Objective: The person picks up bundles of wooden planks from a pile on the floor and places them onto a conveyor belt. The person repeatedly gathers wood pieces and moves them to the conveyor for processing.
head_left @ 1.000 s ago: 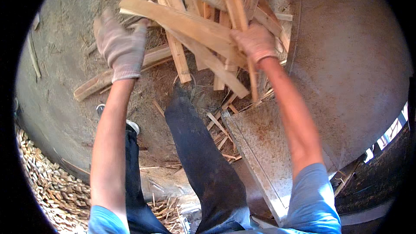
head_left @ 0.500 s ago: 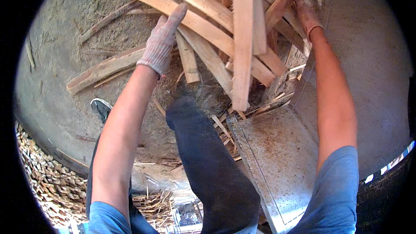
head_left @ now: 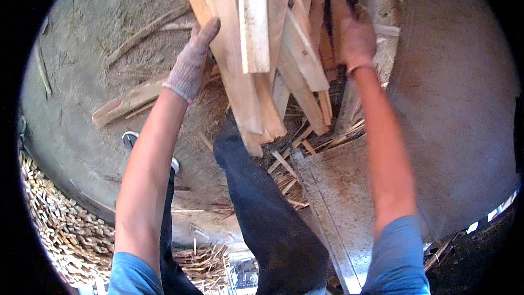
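Several rough wooden slats [head_left: 254, 33] lie in a loose bundle between my two hands, their near ends fanned out over the ground by my knee. My left hand [head_left: 192, 64], in a knitted glove, grips the bundle's left side, with the thumb along the outer slat and the other fingers mostly hidden beneath. On the other side, my right hand [head_left: 356, 38], also gloved and slightly blurred, holds the right edge of the bundle. Its fingertips are hard to make out against the slats.
A curved slab of wood [head_left: 128, 101] and a thin stick [head_left: 147, 35] lie on the dusty ground to the left. A metal sheet [head_left: 344, 186] is at the right of my leg [head_left: 262, 202]. Piles of cut wood [head_left: 71, 224] stand at the lower left.
The slats have turned from a crossed heap to a more lengthwise bundle. My right hand has moved left, closer to my left hand, which has shifted slightly left and down.
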Action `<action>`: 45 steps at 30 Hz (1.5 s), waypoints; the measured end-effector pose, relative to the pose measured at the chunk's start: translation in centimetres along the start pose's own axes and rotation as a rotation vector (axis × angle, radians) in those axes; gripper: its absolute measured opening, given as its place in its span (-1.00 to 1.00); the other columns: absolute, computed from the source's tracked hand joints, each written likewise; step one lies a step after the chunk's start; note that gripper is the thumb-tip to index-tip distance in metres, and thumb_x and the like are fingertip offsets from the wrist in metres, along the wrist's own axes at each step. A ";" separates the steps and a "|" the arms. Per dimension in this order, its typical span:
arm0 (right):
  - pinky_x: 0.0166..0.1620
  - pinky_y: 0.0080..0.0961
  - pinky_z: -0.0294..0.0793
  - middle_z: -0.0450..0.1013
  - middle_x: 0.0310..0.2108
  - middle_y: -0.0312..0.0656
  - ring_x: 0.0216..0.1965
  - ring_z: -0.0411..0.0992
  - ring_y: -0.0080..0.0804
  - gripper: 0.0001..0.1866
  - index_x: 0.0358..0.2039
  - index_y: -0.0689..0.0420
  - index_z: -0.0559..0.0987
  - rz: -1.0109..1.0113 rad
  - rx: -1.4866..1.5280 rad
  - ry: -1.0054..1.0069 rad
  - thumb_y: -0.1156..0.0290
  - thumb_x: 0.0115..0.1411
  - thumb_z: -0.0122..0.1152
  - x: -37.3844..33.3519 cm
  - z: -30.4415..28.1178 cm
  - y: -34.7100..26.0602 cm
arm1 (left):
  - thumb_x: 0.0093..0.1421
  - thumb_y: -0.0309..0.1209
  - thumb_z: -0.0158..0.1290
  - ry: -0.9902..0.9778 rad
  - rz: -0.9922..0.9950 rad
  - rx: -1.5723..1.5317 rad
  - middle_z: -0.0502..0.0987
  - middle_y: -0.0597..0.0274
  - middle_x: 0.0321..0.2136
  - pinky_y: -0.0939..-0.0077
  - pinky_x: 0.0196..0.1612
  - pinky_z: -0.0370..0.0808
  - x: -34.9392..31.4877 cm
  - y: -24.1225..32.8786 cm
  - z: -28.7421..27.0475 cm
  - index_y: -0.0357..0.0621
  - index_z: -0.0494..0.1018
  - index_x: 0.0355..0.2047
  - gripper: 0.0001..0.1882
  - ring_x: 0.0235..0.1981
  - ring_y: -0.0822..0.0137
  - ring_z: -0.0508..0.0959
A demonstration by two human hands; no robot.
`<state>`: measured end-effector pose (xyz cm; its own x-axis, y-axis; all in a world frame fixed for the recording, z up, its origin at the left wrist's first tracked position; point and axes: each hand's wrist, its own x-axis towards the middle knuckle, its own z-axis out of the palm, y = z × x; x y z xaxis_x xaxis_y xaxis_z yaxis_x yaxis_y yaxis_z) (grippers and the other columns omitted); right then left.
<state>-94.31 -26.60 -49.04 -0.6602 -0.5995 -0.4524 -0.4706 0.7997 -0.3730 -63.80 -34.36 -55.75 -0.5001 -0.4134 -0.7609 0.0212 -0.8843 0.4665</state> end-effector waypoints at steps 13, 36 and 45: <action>0.32 -0.36 0.22 0.38 0.25 0.03 0.27 0.32 -0.09 -0.09 0.30 0.26 0.38 0.198 0.057 -0.267 -0.30 0.25 0.09 4.2 3.5 -2.0 | 0.14 0.26 0.20 -0.103 -0.030 -0.070 0.38 0.10 0.26 0.14 0.34 0.34 2.0 -0.6 -1.6 -0.12 0.13 0.37 0.00 0.26 0.19 0.41; 0.00 -0.43 0.58 0.54 0.01 -0.12 -0.08 0.55 -0.44 -0.38 0.20 0.21 0.44 0.127 1.040 -0.710 0.07 0.27 0.31 -2.2 3.7 -5.4 | 0.25 0.24 0.09 0.036 0.002 0.145 0.41 0.18 0.22 0.27 0.22 0.46 0.0 0.9 1.6 -0.01 0.16 0.37 -0.13 0.17 0.28 0.47; 0.08 -0.39 0.55 0.54 0.01 -0.11 -0.03 0.54 -0.38 -0.32 0.20 0.23 0.41 0.219 1.206 -0.801 0.07 0.22 0.38 -6.4 5.1 -6.4 | 0.21 0.24 0.14 0.032 0.005 0.069 0.36 0.15 0.27 0.27 0.23 0.45 -4.1 1.6 0.6 -0.05 0.07 0.42 -0.03 0.22 0.26 0.43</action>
<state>-84.15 -28.06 -47.89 0.0317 -0.6518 -0.7577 0.6250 0.6045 -0.4939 -62.20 -34.00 -51.62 -0.4725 -0.4254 -0.7718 -0.0365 -0.8656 0.4994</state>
